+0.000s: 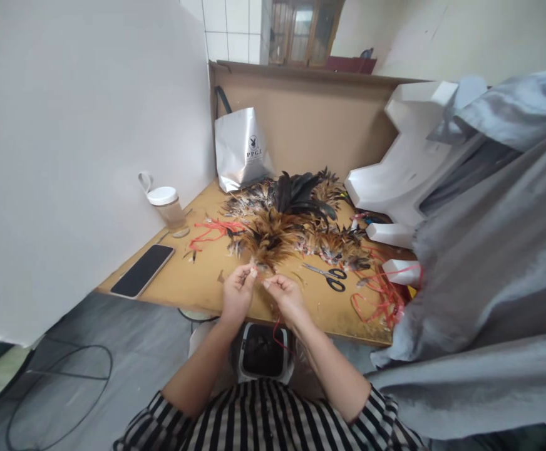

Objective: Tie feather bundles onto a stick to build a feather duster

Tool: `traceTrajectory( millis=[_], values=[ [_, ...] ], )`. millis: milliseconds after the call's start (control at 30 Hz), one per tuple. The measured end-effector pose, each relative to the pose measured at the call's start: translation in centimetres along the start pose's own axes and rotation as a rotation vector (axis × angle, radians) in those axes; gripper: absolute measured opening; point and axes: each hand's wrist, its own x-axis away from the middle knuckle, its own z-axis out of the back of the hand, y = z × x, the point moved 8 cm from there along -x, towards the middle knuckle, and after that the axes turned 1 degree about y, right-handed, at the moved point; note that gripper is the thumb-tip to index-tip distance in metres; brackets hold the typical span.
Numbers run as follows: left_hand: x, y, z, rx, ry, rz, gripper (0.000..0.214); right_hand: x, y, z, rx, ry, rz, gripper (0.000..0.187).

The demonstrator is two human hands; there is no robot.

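Both hands are raised close together over the near edge of the table (pixel 193 285). The bare forearms come up from striped sleeves (pixel 273 419) and converge towards the wrists. The left hand (pixel 236 293) is curled with its palm turned inward. Its thumb and forefinger pinch a small tuft (pixel 254 268) of brown feathers at the fingertips. The right hand (pixel 286 295) sits just beside it, knuckles up, with its fingertips (pixel 267 284) pressed together and aimed at the tuft. What they nip is too small to tell. A red string (pixel 277 332) hangs in a loop beneath the right wrist.

The tuft is held at the near fringe of the feather pile (pixel 277 219), a brown and black heap spread across the middle of the table. Scissors (pixel 328 275) with black handles lie just right of the hands, blades pointing left. More red ribbon (pixel 381 297) lies tangled near the table's right corner, against a large grey cloth (pixel 489 250).

On the left, a phone (pixel 142 270) lies face up near the table edge, with a lidded cup (pixel 164 203) behind it. A silver bag (pixel 241 150) leans against the brown board at the back. White foam pieces (pixel 395 178) stand to the right of the pile.
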Motion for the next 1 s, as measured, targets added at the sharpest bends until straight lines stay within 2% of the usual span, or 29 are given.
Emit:
traceTrajectory(
  millis=[100, 233, 400, 533, 633, 733, 867, 933, 1000],
  values=[
    [-0.1, 0.6, -0.3, -0.092, -0.028, -0.084, 0.019, -0.7, -0.4, -0.2, 0.066, -0.074, -0.025, 0.023],
    [0.0, 1.0, -0.5, -0.205, -0.066, -0.171, 0.022, -1.1, -0.9, -0.8, 0.012, -0.149, -0.077, 0.025],
    [0.4, 1.6, -0.7, -0.364, -0.081, -0.334, 0.021, -1.6, -2.4, -0.5, -0.089, -0.014, 0.111, 0.027],
    [1.0, 2.5, -1.4, -0.48, -0.127, -0.486, 0.022, -1.6, -1.5, -0.1, -0.178, 0.095, 0.104, 0.029],
    [1.3, 2.8, -1.9, -0.516, -0.153, -0.54, 0.024, -1.5, -1.0, 0.0, -0.233, 0.118, 0.1, 0.033],
    [1.3, 2.8, -2.4, -0.516, -0.184, -0.549, 0.026, -1.5, -0.8, 0.2, -0.24, 0.132, 0.105, 0.038],
    [1.4, 2.5, -2.7, -0.451, -0.203, -0.49, 0.026, -1.6, -0.3, 1.0, -0.256, 0.181, 0.096, 0.038],
    [1.3, 2.1, -2.8, -0.379, -0.205, -0.416, 0.025, -1.9, 0.0, 1.3, -0.294, 0.175, 0.088, 0.035],
    [0.9, 1.2, -2.7, -0.258, -0.194, -0.271, 0.026, -2.2, 0.1, 1.6, -0.315, 0.143, 0.09, 0.03]
  ],
)
